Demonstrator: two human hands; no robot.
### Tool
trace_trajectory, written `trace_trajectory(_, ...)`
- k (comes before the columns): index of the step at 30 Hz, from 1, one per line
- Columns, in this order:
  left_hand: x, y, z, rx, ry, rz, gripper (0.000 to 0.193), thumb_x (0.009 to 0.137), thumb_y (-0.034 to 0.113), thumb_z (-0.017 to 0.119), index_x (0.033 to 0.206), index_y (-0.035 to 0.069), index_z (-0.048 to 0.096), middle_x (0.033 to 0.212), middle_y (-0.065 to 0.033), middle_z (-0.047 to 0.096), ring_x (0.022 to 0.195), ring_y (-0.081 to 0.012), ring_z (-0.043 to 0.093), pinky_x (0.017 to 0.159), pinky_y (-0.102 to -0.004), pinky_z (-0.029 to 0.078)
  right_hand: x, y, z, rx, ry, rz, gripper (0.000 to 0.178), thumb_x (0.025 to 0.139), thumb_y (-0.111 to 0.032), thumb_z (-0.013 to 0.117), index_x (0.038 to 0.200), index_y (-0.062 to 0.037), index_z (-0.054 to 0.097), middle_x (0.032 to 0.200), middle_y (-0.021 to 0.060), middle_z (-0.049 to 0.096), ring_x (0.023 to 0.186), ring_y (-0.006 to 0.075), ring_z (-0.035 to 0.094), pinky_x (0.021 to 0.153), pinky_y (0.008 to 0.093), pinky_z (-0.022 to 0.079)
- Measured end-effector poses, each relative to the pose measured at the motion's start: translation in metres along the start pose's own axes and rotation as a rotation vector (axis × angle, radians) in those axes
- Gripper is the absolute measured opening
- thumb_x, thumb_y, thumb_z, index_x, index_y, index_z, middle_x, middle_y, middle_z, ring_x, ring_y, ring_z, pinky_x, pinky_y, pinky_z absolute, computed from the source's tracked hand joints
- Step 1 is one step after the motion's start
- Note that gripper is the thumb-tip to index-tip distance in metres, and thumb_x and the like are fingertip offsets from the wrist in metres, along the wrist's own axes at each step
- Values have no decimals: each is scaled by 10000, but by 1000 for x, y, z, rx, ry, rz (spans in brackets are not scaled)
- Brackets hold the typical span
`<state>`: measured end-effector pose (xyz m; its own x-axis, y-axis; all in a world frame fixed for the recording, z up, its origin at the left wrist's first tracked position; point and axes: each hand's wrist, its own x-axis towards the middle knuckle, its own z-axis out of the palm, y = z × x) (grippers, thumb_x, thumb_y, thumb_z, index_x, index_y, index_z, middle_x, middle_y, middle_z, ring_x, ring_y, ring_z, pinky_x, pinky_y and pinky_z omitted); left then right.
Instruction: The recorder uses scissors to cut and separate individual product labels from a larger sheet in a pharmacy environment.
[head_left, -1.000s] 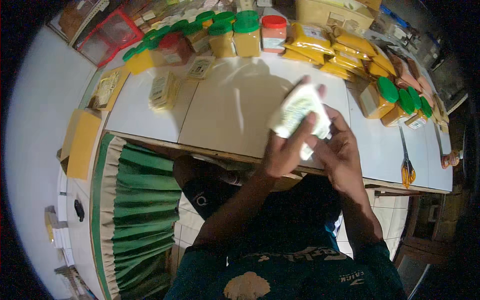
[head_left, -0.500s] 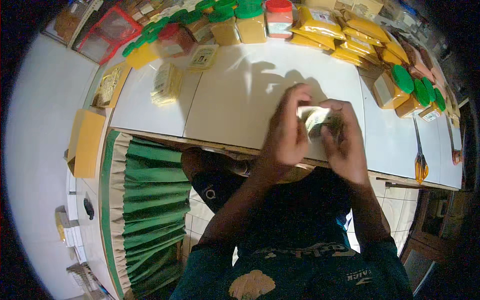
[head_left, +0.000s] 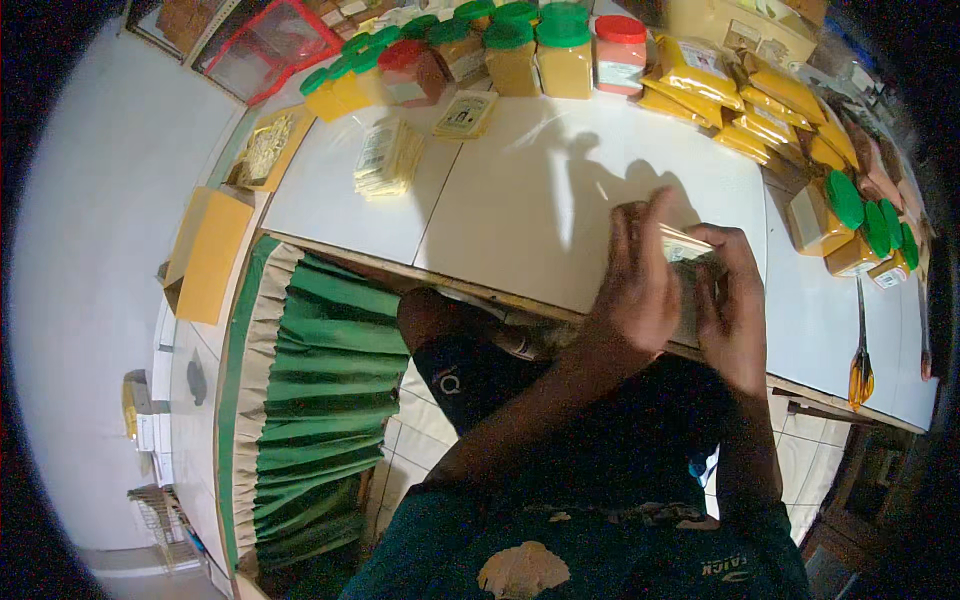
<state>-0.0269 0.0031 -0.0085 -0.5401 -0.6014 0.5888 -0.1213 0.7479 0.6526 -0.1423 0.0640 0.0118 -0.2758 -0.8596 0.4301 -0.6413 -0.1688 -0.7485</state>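
Above the front edge of the white table, a small stack of printed paper labels (head_left: 684, 243) is between my two hands. My right hand (head_left: 733, 300) grips it from the right, fingers bent over its far edge and the thumb on the near side. My left hand (head_left: 640, 285) presses against its left edge, fingers curled and pointing upward, slightly blurred. Part of the stack is hidden by my fingers. Farther left on the table stand a thick pile of similar cream labels (head_left: 385, 160) and a flatter pile of labels (head_left: 465, 115).
Jars with green lids (head_left: 563, 50) and red-lidded jars (head_left: 619, 55) line the back. Yellow powder packets (head_left: 700, 75) are heaped at the back right. Orange-handled scissors (head_left: 861, 380) lie at right. An open box (head_left: 270, 150) sits left; a green curtain (head_left: 335, 400) hangs below.
The view has swung, so the table items appear farther right. My hands still hold the stack, now turned more edge-on, and the left fingers have shifted upright along its side.
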Motion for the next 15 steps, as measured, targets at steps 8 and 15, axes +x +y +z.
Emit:
trace_trajectory(8, 3, -5, -2, -460, 400, -273, 501, 899, 130, 555, 1311, 38, 286, 1264, -201, 410, 1157, -292, 423, 968, -411, 361, 3, -20, 4, -27, 203, -102, 467, 671, 131, 468, 1099, -33, 552, 902, 181, 546, 843, 349, 549, 763, 374, 448)
trace_trajectory(15, 10, -35, -56, -644, 345, -451, 566, 927, 211, 545, 1371, 86, 217, 1042, -82, 512, 834, -144, 526, 725, -294, 491, 9, -35, 14, 191, -154, -326, 410, 766, -3, 593, 1171, -14, 531, 1180, 197, 536, 1126, 343, 503, 972, 382, 421)
